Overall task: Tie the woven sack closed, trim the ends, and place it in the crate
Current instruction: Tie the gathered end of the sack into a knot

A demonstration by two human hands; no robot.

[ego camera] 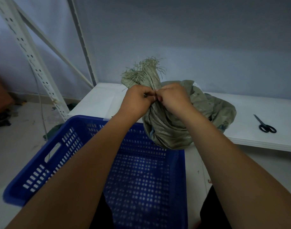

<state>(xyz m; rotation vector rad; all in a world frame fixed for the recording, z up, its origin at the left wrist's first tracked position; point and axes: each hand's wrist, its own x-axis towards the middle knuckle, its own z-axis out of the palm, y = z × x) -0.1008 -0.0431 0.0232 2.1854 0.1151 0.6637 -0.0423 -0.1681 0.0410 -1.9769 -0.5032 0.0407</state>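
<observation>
A grey-green woven sack point(171, 129) stands on the front edge of a low white table point(267, 111), its mouth gathered into a neck with frayed strands point(144, 70) sticking up. My left hand point(136, 100) and my right hand point(172, 98) meet at that neck, fingers pinched closed on it and on something thin between them; whether that is a tie I cannot tell. A blue perforated plastic crate point(62, 146) sits below my forearms, in front of the table. Black-handled scissors point(265, 125) lie on the table to the right.
A white slotted metal rack upright point(31, 57) with diagonal braces stands at the left against the pale wall. Dark clutter point(1, 118) lies on the floor at far left. A thin cord point(40, 104) hangs down beside the rack.
</observation>
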